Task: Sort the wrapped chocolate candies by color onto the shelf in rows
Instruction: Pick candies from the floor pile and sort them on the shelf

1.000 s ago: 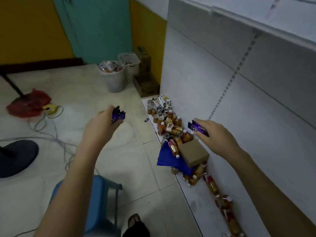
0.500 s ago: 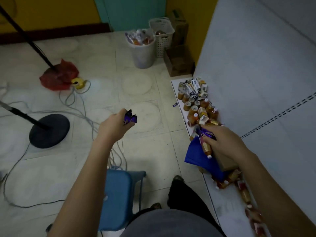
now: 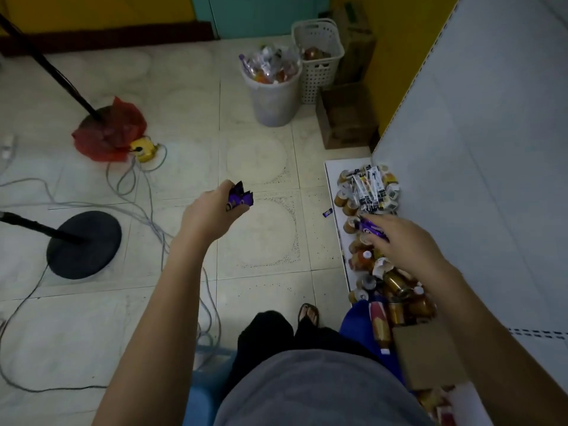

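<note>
My left hand grips a small bunch of purple wrapped candies out over the tiled floor. My right hand holds another purple candy just above the pile on the low white shelf. That pile is a jumble of small amber bottles and black-and-white sachets. One loose purple candy lies on the floor beside the shelf edge. A blue bag and a brown cardboard box sit on the shelf near my body.
A white bin full of wrappers, a white laundry basket and cardboard boxes stand at the far wall. A black round stand base, cables and a red bag lie on the left. My sandalled foot is below.
My view has tilted down and my body has come into view. My right hand, with its purple candy, has moved from above the blue bag further along the pile. My left hand still holds its candies.
</note>
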Demonstrator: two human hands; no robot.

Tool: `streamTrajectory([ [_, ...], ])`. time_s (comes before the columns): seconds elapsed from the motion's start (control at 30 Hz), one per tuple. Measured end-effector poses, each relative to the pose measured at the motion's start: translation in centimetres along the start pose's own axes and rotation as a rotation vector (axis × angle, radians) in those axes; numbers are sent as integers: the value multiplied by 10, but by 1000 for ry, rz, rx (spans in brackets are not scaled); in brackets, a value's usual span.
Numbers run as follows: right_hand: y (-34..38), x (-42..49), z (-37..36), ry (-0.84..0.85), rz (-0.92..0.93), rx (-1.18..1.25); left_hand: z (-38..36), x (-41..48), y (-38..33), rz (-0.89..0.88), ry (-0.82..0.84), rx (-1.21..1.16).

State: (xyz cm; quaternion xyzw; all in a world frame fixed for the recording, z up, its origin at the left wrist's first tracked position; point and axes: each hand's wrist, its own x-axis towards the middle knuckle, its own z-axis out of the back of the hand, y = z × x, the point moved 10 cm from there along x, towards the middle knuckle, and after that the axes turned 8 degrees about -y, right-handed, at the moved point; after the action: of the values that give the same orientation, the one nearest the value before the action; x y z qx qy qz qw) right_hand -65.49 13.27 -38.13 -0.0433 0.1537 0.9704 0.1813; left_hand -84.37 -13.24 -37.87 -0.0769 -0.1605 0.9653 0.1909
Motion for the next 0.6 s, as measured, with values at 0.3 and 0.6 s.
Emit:
streamTrajectory([
  [0.3,-4,168,59,-126,-14,61,27,175,-21,-47,-99,-69],
  [0.6,33,329,208,-563,-35,139,168,397,-107,-353,-357,-166],
])
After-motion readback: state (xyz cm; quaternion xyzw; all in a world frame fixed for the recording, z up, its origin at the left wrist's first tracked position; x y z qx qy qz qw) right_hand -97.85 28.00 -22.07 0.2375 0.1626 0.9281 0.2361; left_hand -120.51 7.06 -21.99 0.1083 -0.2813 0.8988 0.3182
